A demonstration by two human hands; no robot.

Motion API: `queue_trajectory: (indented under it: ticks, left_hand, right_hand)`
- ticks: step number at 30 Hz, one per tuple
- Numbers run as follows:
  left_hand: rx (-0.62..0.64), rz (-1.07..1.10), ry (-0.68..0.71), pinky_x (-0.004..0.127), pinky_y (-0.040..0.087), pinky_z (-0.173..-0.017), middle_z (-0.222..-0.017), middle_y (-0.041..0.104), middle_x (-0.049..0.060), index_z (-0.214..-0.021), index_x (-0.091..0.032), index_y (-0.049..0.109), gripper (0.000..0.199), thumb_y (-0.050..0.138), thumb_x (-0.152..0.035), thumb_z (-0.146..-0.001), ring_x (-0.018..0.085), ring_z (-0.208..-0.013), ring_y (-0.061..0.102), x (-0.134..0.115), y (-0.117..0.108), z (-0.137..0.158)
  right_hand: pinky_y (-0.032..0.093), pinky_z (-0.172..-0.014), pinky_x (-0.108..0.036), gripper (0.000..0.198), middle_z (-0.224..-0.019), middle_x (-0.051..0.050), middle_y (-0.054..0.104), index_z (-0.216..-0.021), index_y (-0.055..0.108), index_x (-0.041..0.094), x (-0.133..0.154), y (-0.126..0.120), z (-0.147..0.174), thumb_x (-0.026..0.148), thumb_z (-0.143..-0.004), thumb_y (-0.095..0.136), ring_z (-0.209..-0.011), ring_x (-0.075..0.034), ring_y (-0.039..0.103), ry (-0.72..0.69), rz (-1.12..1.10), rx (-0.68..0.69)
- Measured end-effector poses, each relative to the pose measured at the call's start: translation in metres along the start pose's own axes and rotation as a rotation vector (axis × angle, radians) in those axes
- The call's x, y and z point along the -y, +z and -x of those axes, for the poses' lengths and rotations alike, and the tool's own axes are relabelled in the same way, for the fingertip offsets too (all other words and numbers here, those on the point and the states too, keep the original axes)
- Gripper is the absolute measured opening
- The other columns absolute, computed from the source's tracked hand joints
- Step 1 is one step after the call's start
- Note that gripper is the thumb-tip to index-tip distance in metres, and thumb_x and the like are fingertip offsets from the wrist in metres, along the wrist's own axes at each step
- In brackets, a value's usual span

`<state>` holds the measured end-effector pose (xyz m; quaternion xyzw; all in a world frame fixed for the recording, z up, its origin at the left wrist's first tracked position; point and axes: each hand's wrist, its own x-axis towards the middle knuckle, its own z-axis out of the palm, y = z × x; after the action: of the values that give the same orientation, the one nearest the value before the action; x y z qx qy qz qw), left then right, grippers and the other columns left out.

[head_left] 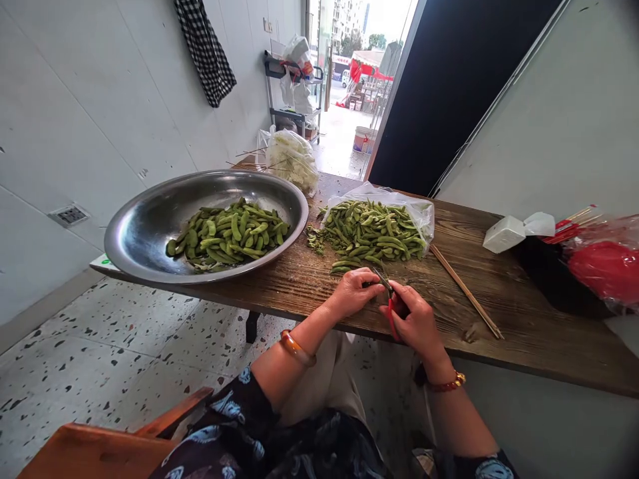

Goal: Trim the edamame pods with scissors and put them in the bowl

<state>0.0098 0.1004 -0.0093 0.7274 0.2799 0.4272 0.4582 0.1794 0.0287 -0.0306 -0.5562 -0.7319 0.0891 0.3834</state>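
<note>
My right hand (413,318) grips a pair of red-handled scissors (392,318) near the table's front edge, the blades pointing up and left. Close beside it, my left hand (353,291) is closed in a pinch at the blade tips, on what looks like a green soybean pod, mostly hidden by the fingers. Just beyond both hands a heap of soybean pods (374,229) spreads over a clear plastic bag (424,216). To the left stands a wide steel basin (142,229) with more soybean pods (234,233) in it. Small green trimmings (315,238) lie between basin and heap.
Wooden sticks (466,293) lie on the wooden table (539,332) at right. Past them are a white box (504,234) and a red plastic-wrapped bundle (606,266). A stuffed plastic bag (293,161) stands behind the basin. A wooden chair (94,452) is at lower left.
</note>
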Motion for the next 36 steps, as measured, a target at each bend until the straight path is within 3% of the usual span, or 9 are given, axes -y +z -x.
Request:
queue_trajectory:
  ticks: [14, 19, 22, 26, 36]
  left_hand:
    - [-0.051, 0.070, -0.117, 0.024, 0.041, -0.067, -0.073, 0.063, 0.004, -0.073, -0.014, 0.068, 0.017, 0.067, -0.030, -0.075, 0.013, -0.071, 0.054, -0.002, -0.004, 0.002]
    - [-0.180, 0.588, -0.361, 0.018, 0.033, -0.047, -0.062, 0.055, -0.003, -0.079, -0.013, 0.062, 0.026, 0.071, -0.036, -0.072, 0.005, -0.050, 0.045, 0.001, -0.006, 0.003]
    - [-0.262, 0.864, -0.425, 0.017, 0.041, -0.050, -0.065, 0.058, -0.002, -0.080, -0.011, 0.060, 0.030, 0.078, -0.030, -0.065, 0.005, -0.054, 0.052, 0.003, -0.009, 0.003]
    - [-0.307, 1.001, -0.450, 0.017, 0.047, -0.052, -0.068, 0.060, -0.002, -0.080, -0.010, 0.061, 0.029, 0.080, -0.023, -0.063, 0.005, -0.057, 0.057, 0.003, -0.013, 0.002]
    - [-0.149, 0.983, -0.487, 0.019, 0.049, -0.054, -0.065, 0.061, 0.000, -0.080, -0.008, 0.063, 0.029, 0.080, -0.023, -0.064, 0.007, -0.056, 0.059, 0.000, -0.009, 0.004]
  right_hand:
    - [0.051, -0.070, -0.031, 0.044, -0.088, -0.004, 0.064, -0.124, 0.059, 0.022, -0.002, 0.002, 0.003, 0.043, -0.085, 0.058, -0.069, -0.016, 0.059, 0.025, 0.052, -0.017]
    - [0.052, -0.071, -0.032, 0.045, -0.089, -0.005, 0.065, -0.124, 0.058, 0.022, 0.000, 0.000, 0.002, 0.044, -0.085, 0.058, -0.073, -0.017, 0.060, 0.086, -0.011, -0.088]
    - [0.052, -0.068, -0.030, 0.046, -0.087, -0.003, 0.062, -0.125, 0.056, 0.021, 0.001, 0.000, 0.001, 0.043, -0.085, 0.059, -0.071, -0.016, 0.058, 0.086, -0.042, -0.077]
    - [0.051, -0.067, -0.030, 0.045, -0.083, -0.002, 0.058, -0.126, 0.055, 0.021, 0.004, 0.000, 0.000, 0.041, -0.085, 0.060, -0.068, -0.015, 0.056, 0.053, -0.030, -0.009]
    - [0.050, -0.068, -0.030, 0.044, -0.085, -0.002, 0.057, -0.125, 0.054, 0.022, 0.002, 0.000, 0.002, 0.038, -0.085, 0.061, -0.071, -0.015, 0.055, 0.016, -0.030, -0.023]
